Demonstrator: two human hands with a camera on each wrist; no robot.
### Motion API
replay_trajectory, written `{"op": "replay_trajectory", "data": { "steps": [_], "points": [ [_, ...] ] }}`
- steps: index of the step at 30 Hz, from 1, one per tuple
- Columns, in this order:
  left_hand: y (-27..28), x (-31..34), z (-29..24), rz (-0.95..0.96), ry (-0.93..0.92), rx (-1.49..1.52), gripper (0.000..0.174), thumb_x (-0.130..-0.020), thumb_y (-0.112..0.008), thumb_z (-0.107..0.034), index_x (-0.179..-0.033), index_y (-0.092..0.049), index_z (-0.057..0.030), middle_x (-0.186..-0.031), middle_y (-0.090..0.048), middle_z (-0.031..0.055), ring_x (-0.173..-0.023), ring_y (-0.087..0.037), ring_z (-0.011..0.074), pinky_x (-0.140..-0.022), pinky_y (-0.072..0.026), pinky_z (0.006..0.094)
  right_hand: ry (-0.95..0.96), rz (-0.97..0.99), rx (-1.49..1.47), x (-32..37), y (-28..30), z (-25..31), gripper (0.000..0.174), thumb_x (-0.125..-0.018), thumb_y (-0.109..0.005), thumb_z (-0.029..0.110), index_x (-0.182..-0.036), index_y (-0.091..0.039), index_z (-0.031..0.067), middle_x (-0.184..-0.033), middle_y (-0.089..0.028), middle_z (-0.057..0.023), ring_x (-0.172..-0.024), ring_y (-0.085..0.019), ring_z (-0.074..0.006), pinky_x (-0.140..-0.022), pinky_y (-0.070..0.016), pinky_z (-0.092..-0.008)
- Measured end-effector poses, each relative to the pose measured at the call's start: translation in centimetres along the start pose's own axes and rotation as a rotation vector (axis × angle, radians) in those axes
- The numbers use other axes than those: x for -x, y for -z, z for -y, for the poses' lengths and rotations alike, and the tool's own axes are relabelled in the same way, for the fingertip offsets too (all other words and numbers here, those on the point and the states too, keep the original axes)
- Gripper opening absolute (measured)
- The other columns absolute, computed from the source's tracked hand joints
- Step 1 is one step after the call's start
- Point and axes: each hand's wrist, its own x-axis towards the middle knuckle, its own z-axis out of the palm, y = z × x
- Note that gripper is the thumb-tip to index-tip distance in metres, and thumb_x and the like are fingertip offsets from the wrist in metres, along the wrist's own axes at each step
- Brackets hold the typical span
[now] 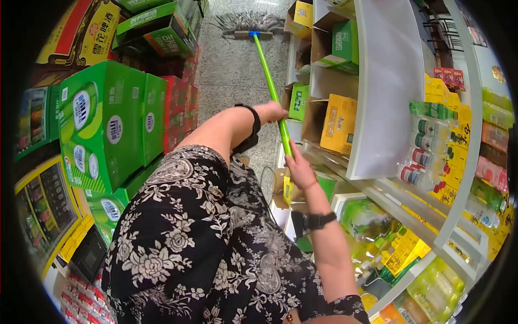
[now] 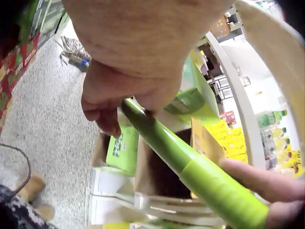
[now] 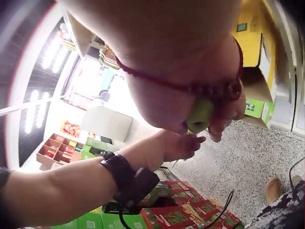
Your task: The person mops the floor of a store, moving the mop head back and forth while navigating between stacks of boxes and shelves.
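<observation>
A mop with a bright green pole (image 1: 268, 73) reaches away from me down the aisle, its grey string head (image 1: 245, 22) spread on the floor at the top of the head view. My left hand (image 1: 270, 112) grips the pole about midway, fingers wrapped round it in the left wrist view. Lower down, near the ribbed grip end (image 2: 224, 191), my right hand (image 1: 300, 167) holds the pole too. In the right wrist view the pole's end (image 3: 199, 119) pokes out of the right hand, with my left hand (image 3: 178, 145) beyond it.
Green drink cartons (image 1: 102, 127) and red boxes (image 1: 181, 110) are stacked along the left. White shelves (image 1: 386, 81) with open cartons and bottles (image 1: 426, 148) line the right. Between them runs a narrow speckled floor (image 1: 224, 70). A thin cable (image 2: 24, 157) lies near my feet.
</observation>
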Motion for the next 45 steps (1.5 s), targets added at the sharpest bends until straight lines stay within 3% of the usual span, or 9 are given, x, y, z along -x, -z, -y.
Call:
{"op": "replay_trajectory", "data": {
  "steps": [3,5,10,14,22,26,35,41,45],
  "points": [
    [-5.1,3.8,1.3,0.122,0.017,0.111,0.047,-0.078,-0.052,-0.046,-0.08,-0.062,-0.0001,-0.068,-0.061,0.0101,-0.052,-0.059,0.022,-0.047,-0.0485,0.034,-0.021,0.041,-0.107,7.0,-0.6,-1.6,0.053,-0.085,-0.046,0.021,-0.134,-0.027,0.0124,-0.104,-0.055,-0.0213,-0.089,-0.057,-0.0302,-0.078,-0.0427,-0.0359],
    [-6.3,8.5,0.3,0.262,0.033,0.157,0.05,-0.078,-0.051,-0.049,-0.087,-0.062,-0.0009,-0.072,-0.062,0.0103,-0.055,-0.059,0.0212,-0.047,-0.0464,0.0347,0.113,-0.045,-0.021,11.0,-1.5,-5.1,0.052,-0.085,-0.047,0.019,-0.134,-0.029,0.0116,-0.098,-0.057,-0.0183,-0.083,-0.057,-0.0254,-0.075,-0.0436,-0.0345],
    [-9.3,11.4,-0.3,0.517,0.064,0.079,0.055,-0.08,-0.046,-0.051,-0.104,-0.056,-0.0027,-0.083,-0.064,0.0143,-0.072,-0.062,0.0249,-0.058,-0.0454,0.0396,-0.231,0.027,-0.341,19.2,0.6,-3.5,0.05,-0.084,-0.049,0.014,-0.132,-0.034,0.0102,-0.09,-0.057,-0.0086,-0.071,-0.054,-0.012,-0.066,-0.0447,-0.0251],
    [-9.5,9.5,-0.8,0.558,0.053,0.061,0.055,-0.081,-0.044,-0.05,-0.109,-0.055,-0.0038,-0.088,-0.063,0.0177,-0.075,-0.062,0.0283,-0.068,-0.0456,0.0427,-0.183,-0.01,-0.361,18.8,1.8,-2.6,0.048,-0.083,-0.049,0.011,-0.13,-0.037,0.0079,-0.085,-0.057,-0.0054,-0.068,-0.052,-0.0102,-0.064,-0.0442,-0.0231],
    [-0.6,-0.4,-2.2,0.301,0.002,0.245,0.055,-0.077,-0.052,-0.048,-0.094,-0.059,0.0035,-0.073,-0.061,0.0178,-0.056,-0.061,0.0251,-0.048,-0.0491,0.0346,-0.047,-0.013,-0.269,5.9,6.3,3.0,0.049,-0.085,-0.047,0.015,-0.132,-0.034,0.0061,-0.084,-0.054,-0.0027,-0.069,-0.05,-0.0088,-0.067,-0.0427,-0.0225],
    [10.5,-7.6,-3.5,0.171,0.006,0.357,0.048,-0.079,-0.054,-0.041,-0.084,-0.058,0.0069,-0.066,-0.058,0.0153,-0.05,-0.058,0.0241,-0.043,-0.0484,0.0336,0.111,-0.031,-0.237,-6.1,8.3,6.5,0.049,-0.084,-0.049,0.015,-0.131,-0.035,0.0094,-0.084,-0.06,-0.0106,-0.065,-0.057,-0.0145,-0.065,-0.0461,-0.0274],
    [33.6,-20.6,-7.9,-0.144,0.058,0.245,0.039,-0.08,-0.053,-0.039,-0.075,-0.057,-0.0007,-0.059,-0.051,0.0069,-0.042,-0.044,0.0169,-0.039,-0.0358,0.0317,0.038,0.033,-0.043,-31.1,15.5,22.3,0.052,-0.084,-0.049,0.023,-0.132,-0.031,0.0142,-0.07,-0.058,-0.0101,-0.06,-0.057,-0.0183,-0.058,-0.0463,-0.031],
    [37.4,-23.6,-9.4,-0.183,0.047,0.177,0.04,-0.083,-0.049,-0.038,-0.081,-0.058,0.0007,-0.062,-0.055,0.0085,-0.048,-0.05,0.0171,-0.044,-0.0422,0.0308,-0.049,0.023,-0.13,-35.0,17.3,25.6,0.05,-0.085,-0.048,0.023,-0.132,-0.032,0.017,-0.066,-0.057,-0.0073,-0.053,-0.055,-0.0154,-0.047,-0.0452,-0.0301],
    [34.2,-22.2,-9.0,-0.116,0.077,0.246,0.035,-0.079,-0.053,-0.034,-0.075,-0.06,0.0003,-0.059,-0.057,0.0088,-0.042,-0.052,0.0184,-0.039,-0.0433,0.0303,-0.002,-0.001,-0.031,-32.0,16.3,21.9,0.051,-0.085,-0.048,0.023,-0.133,-0.031,0.0176,-0.073,-0.059,-0.0125,-0.062,-0.059,-0.02,-0.06,-0.0471,-0.0328]
  ]
}}
